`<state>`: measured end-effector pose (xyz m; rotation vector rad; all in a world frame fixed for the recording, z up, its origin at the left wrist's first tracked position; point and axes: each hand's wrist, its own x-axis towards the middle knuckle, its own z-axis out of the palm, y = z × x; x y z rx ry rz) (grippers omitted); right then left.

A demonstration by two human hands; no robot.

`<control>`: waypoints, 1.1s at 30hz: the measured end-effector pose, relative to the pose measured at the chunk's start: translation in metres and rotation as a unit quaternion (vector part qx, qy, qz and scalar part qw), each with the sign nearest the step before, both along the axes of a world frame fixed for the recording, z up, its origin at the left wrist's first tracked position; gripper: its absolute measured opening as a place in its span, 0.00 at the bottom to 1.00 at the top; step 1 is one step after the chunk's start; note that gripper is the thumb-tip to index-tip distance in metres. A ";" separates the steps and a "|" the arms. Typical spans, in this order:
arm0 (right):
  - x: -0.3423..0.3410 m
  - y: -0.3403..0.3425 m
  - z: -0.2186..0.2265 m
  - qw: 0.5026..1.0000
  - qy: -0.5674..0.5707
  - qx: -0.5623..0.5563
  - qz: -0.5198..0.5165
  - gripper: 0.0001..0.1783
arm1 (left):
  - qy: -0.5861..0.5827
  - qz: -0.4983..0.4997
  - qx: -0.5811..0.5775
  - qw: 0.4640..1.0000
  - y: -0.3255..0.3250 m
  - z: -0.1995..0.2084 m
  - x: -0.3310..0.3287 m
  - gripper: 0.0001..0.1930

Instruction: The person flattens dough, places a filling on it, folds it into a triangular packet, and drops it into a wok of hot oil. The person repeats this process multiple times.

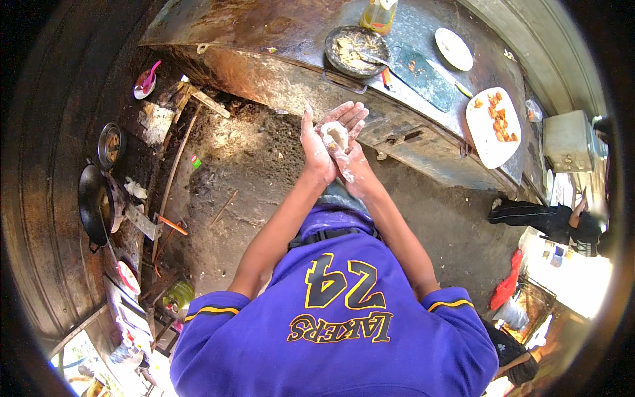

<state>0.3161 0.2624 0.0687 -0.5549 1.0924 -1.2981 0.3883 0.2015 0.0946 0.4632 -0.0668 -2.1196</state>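
"What do you have in the hands?"

"From my station I see a pale lump [335, 135], hollowed on one side, cupped between the left hand [316, 151] and the right hand [352, 162]. The fingers behind it are stretched out, slightly apart; which hand each belongs to, I can't tell. Both palms look dusted white."

"And beyond them?"

"I'm short of the near edge of the worktop [264, 30], so that edge stands between me and everything on it. Just behind it sits a dark bowl [338, 65] of shredded food, a spoon [374, 59] across its rim. A bottle [378, 18] with yellow contents stands behind that, toward the far edge."

"The right end?"

"A knife [464, 90] lies with its handle toward the right corner. A small white plate [456, 54] is nearer the far edge; a larger white plate [486, 151] with orange-brown pieces is close to the near right corner."

"Either side?"

"To my left, well apart, I see a black wok [89, 205], a round pan [101, 148] and an orange-handled blade [173, 225]. Off right, another person's dark-trousered legs [529, 213]."
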 end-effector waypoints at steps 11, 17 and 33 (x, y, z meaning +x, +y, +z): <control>-0.022 0.035 -0.012 0.997 0.048 -0.027 -0.055 0.22 | -0.081 -0.018 0.002 0.997 0.019 -0.031 -0.037 0.32; -0.044 0.037 -0.018 0.986 -0.089 0.072 -0.119 0.16 | -0.146 -0.040 -0.044 0.987 0.031 -0.036 -0.067 0.24; -0.260 0.059 -0.027 0.989 -0.007 0.081 -0.121 0.24 | -0.158 -0.090 -0.054 0.982 0.040 -0.045 -0.251 0.21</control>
